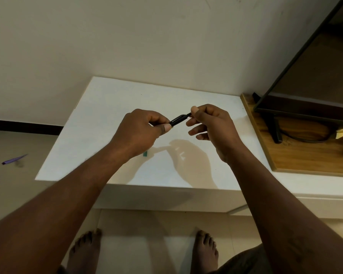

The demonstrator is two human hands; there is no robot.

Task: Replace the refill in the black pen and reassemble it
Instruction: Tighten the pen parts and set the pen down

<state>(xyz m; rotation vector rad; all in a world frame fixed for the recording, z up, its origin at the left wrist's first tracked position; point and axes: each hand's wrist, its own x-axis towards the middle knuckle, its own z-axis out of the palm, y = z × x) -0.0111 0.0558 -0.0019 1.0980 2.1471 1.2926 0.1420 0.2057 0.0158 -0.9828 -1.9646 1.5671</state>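
- Two bare forearms reach in from the bottom corners, nearest the camera, and cover much of the lower view; between them two bare feet [204,252] stand on pale floor tiles.
- Left hand [139,131] is clenched around the lower end of the black pen [179,120], thumb pressed along the barrel; that end is hidden inside the fist.
- Right hand [212,125] pinches the pen's upper end between thumb and forefinger, the other fingers spread loose below it.
- The pen is held in the air above the white table [99,119], tilted up toward the right, its clip showing on the upper side.
- Whether the barrel is fully closed cannot be told, since both ends are covered by fingers.
- A small green piece [145,153] lies on the table just below the left wrist, partly hidden by it; what it is cannot be made out.
- Shadows of both hands fall on the tabletop beneath them.
- A wooden board [305,155] sits beside the table's right edge, bearing a dark screen [305,76] on a stand, with a black cable [305,138] curled by its foot.
- A purple pen [14,159] lies on the floor, well apart to the left.
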